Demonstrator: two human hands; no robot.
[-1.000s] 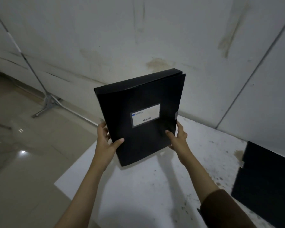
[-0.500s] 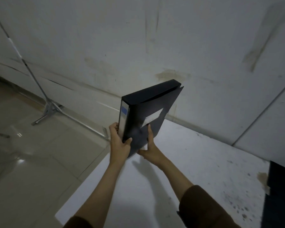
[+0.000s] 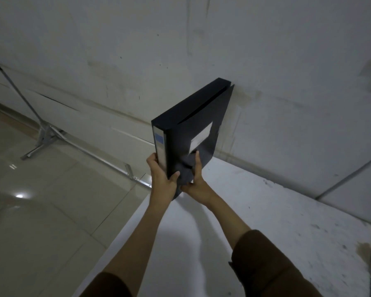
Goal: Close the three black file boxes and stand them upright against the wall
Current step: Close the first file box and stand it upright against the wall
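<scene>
Black file box (image 3: 193,129) at frame centre, held upright above white bench (image 3: 266,221), far edge near wall (image 3: 180,50). Left hand (image 3: 162,179) clamped on spine, right hand (image 3: 194,181) pressed cover shut, likely steadying for placement.

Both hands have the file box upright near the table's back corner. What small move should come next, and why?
Probably press the front cover shut: the file box is gripped low by the left hand and right hand, yet a wedge-shaped gap shows along its top edge. Then seat it on the table.
</scene>
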